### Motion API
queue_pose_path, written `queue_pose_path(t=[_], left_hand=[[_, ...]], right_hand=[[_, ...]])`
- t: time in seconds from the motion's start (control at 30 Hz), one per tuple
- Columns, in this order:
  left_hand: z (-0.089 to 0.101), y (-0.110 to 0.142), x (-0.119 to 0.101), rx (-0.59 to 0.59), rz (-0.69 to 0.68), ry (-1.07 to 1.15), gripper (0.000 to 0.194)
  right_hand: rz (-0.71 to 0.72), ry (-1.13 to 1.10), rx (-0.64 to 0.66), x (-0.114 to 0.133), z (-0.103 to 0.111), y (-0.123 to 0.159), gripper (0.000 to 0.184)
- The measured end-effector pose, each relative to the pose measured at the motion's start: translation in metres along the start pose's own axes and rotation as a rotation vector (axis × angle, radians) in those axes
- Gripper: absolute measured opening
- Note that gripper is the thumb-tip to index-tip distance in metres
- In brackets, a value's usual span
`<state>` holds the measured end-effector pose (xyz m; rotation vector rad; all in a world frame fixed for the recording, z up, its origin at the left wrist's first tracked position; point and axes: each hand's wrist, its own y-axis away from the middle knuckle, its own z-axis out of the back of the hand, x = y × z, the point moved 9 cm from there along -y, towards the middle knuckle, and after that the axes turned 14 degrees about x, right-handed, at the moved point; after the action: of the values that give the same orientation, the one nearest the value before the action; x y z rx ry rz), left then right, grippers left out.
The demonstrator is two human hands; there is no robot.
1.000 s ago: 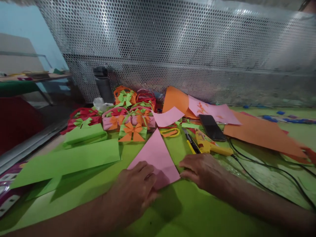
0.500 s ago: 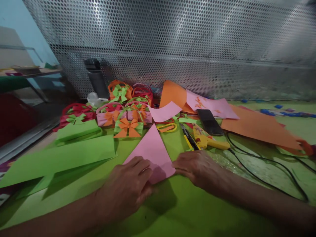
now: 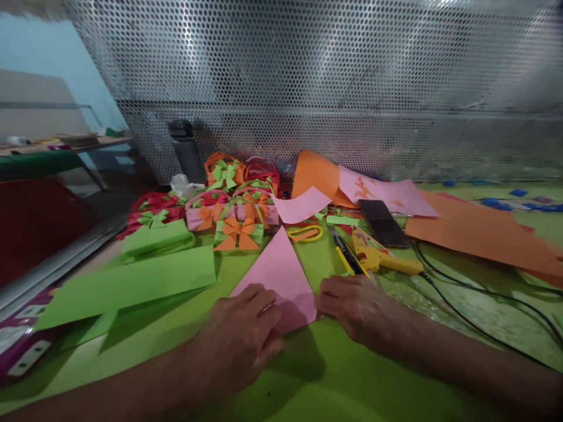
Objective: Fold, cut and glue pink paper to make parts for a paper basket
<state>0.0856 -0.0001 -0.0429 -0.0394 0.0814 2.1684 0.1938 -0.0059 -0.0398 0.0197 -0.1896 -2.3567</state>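
A pink paper folded into a triangle [image 3: 281, 275] lies on the green table cover [image 3: 334, 375], its tip pointing away from me. My left hand [image 3: 240, 337] rests flat on the triangle's near left corner, fingers stretched over the paper. My right hand [image 3: 352, 305] lies palm down at the near right corner, fingertips pressing its edge. Neither hand grips anything.
Behind the triangle stand several small paper baskets with bows [image 3: 229, 208]. Green sheets [image 3: 132, 281] lie at left. Yellow scissors [image 3: 304, 233], a yellow cutter [image 3: 347, 258], a glue gun [image 3: 382, 258] with black cord, a phone [image 3: 383, 223] and orange and pink sheets [image 3: 475, 231] lie right. A perforated metal wall [image 3: 308, 88] closes the back.
Both hands stay on the pink triangle's near corners; the right hand has crept slightly left along the edge. The camera view shifted a little.
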Motion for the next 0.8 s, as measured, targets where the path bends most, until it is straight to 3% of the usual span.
queue_pose_path(t=[0.27, 0.33, 0.5, 0.63, 0.73, 0.8], left_hand=[[0.015, 0.003, -0.004, -0.073, -0.042, 0.054, 0.039], [0.021, 0.004, -0.005, -0.118, -0.056, 0.064, 0.041], [0.03, 0.01, 0.0, -0.251, -0.06, -0.071, 0.022], [0.05, 0.014, 0.016, -0.32, -0.019, -0.032, 0.022], [0.079, 0.018, 0.036, -0.409, 0.079, 0.119, 0.026], [0.091, 0.022, 0.059, -0.46, 0.221, 0.314, 0.033]], right_hand=[[-0.004, -0.028, -0.16, 0.001, 0.008, -0.001, 0.018], [-0.008, -0.065, -0.268, 0.001, 0.017, 0.003, 0.018], [0.034, -0.14, -0.594, 0.007, 0.045, 0.023, 0.017], [0.012, -0.217, -0.744, 0.0, 0.055, 0.037, 0.01], [-0.083, -0.349, -0.76, -0.019, 0.051, 0.039, 0.027], [-0.161, -0.452, -0.758, -0.033, 0.044, 0.037, 0.036]])
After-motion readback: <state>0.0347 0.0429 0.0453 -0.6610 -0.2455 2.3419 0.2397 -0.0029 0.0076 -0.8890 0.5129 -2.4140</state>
